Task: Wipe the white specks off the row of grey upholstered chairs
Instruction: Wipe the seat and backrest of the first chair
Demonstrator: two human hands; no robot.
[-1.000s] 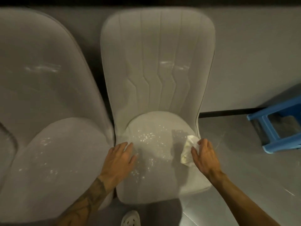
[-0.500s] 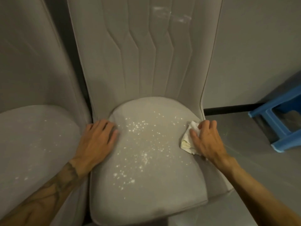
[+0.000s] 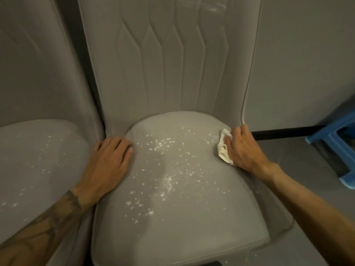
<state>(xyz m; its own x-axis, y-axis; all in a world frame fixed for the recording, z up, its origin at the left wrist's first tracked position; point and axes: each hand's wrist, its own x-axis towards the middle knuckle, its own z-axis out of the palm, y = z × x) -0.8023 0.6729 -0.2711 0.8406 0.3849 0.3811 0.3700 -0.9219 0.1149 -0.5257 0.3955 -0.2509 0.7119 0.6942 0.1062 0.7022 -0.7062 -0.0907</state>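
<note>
The view has closed in on the grey upholstered chair [image 3: 192, 231] since a second ago, when its whole stitched backrest showed; now the rounded seat cushion fills the middle of the frame and only the lower backrest panels rise above it. The left hand [image 3: 109, 160] has stayed where it was half a second ago, laid flat and relaxed with fingers straight on the back left edge of the seat, grasping nothing, its tattooed forearm crossing the gap to the second grey upholstered chair [image 3: 38, 150] on the left. The right hand [image 3: 244, 148] still grips the crumpled white cloth [image 3: 222, 148], fingers curled over it and pressing it to the cushion, but it has crept a little farther back along the right edge and now sits close to the corner where seat meets backrest. The white specks [image 3: 169, 177] lie scattered over the middle of the seat in the same pattern as before, between the two hands and apart from the cloth, with a few reaching near it at the rear right. The neighbouring seat carries its own fainter scatter of specks. To the right, a blue plastic stool [image 3: 334, 143] stands on the grey floor [image 3: 307, 179], against the black skirting strip [image 3: 284, 131] at the foot of the grey wall [image 3: 307, 54].
</note>
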